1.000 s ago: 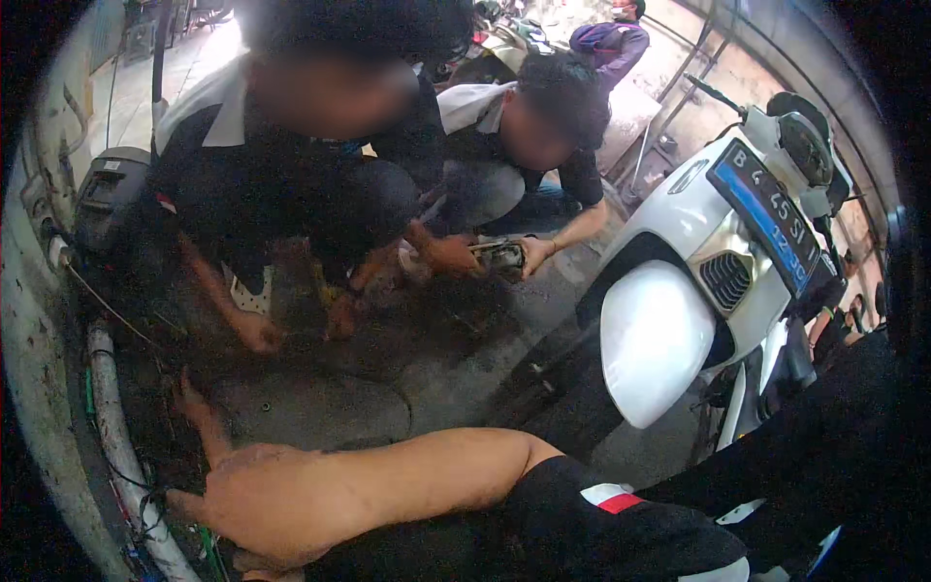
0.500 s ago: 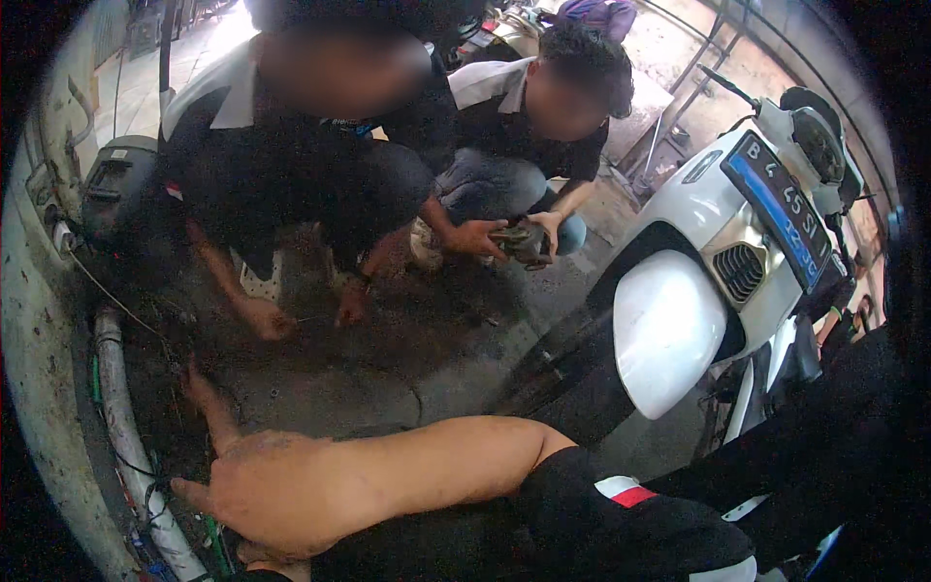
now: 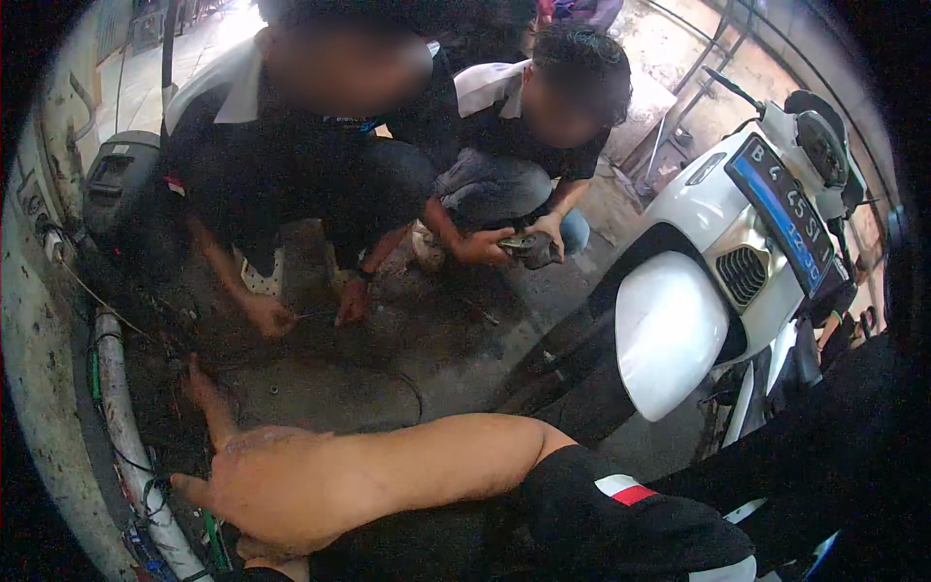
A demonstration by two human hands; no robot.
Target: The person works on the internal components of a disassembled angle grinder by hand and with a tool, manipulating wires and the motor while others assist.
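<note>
My right arm reaches from the right across the lower middle, and my right hand (image 3: 257,485) is held low over the dark floor, beside a pale pipe (image 3: 131,417). Its fingers are apart: one stretches away from me and another points toward the pipe. Nothing shows in its grasp; its underside is hidden. My left hand is out of view. Opposite me, a squatting person's hands (image 3: 269,314) hold something thin and shiny low over the floor. Beside them, a second squatting person grips a dark metal part (image 3: 533,249) with both hands.
A white scooter (image 3: 669,330) leans at the right, its front wheel near the squatting people. A stained wall (image 3: 44,388) runs along the left, with cables (image 3: 102,296) hanging by it. A dark bin-like container (image 3: 121,184) stands farther back. Small loose pieces lie on the floor.
The second person's metal part has tilted and shows a lighter face. The first person's hands have shifted slightly. My right hand stays nearly in place.
</note>
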